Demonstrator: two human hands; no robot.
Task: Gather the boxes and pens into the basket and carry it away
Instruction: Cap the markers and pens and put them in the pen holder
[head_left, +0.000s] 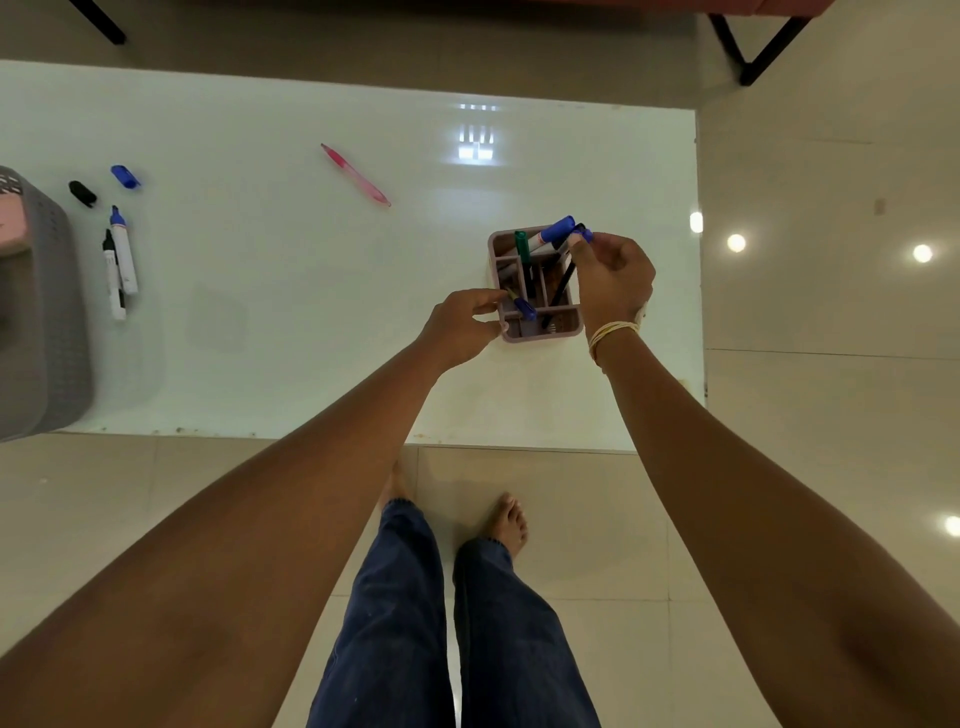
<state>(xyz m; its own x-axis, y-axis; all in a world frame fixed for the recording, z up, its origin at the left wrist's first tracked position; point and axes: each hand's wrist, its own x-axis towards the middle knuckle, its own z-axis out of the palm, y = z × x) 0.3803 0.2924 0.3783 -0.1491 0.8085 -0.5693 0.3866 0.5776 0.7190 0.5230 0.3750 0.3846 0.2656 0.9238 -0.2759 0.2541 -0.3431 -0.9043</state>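
A mauve compartment box (561, 332) stands on the white table (291, 312), right of centre, with several pens and markers upright in it, among them a green one (521, 245) and a blue-capped one (554, 229). My left hand (465, 327) grips the box's left wall. My right hand (613, 278) pinches a blue-tipped black pen (563, 286) that leans into the box. A pink pen (356, 175) lies farther back. Two uncapped markers (118, 265) and two loose caps, blue (125, 176) and black (82, 193), lie at the left by the grey basket (47, 332).
Something pink (10, 221) sits inside the basket at the left edge. The table's near edge runs just above my bare feet (506, 522). Black furniture legs (748, 57) stand on the tiled floor beyond the table's far right corner.
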